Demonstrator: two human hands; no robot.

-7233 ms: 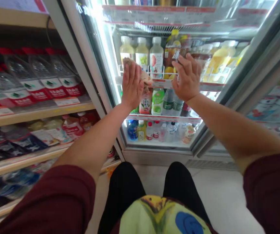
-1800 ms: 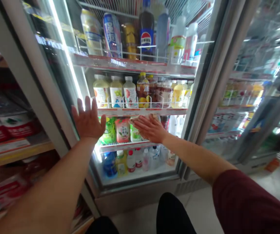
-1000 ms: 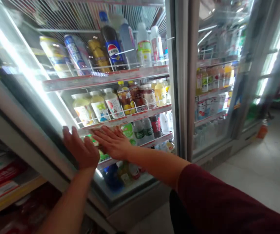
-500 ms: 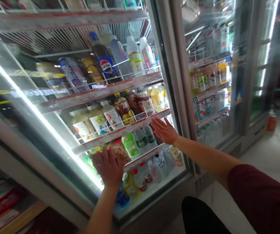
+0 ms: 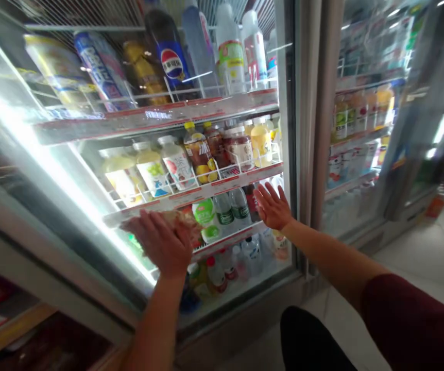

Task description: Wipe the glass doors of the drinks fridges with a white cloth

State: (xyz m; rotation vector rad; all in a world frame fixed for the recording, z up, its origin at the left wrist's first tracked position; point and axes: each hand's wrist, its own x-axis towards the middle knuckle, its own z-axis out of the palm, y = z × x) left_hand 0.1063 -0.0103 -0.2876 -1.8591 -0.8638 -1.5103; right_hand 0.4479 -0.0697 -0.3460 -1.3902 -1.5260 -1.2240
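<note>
My left hand (image 5: 164,239) presses a crumpled beige-brown cloth (image 5: 185,226) on the glass door (image 5: 222,286) of a drinks fridge. Its fingers lie long over the cloth, and the palm side is hidden. Over to the right, my right hand (image 5: 273,207) has its fingers spread at the glass, with nothing in it. Bottles stand behind the pane, among them a lemon tea bottle (image 5: 200,154) with a yellow cap and a cola bottle (image 5: 170,59) with a blue label.
A bright light strip (image 5: 71,178) runs down the fridge's left side. The metal door frame (image 5: 310,129) stands to the right, with another drinks fridge (image 5: 361,123) beyond. At lower left is a shelf edge (image 5: 15,327) with packages. Tiled floor (image 5: 392,263) shows at right.
The view has shifted nearer the shelves, which look larger. My left hand and the cloth have slid a little up and left over the glass. The right hand stays spread near the door's right side.
</note>
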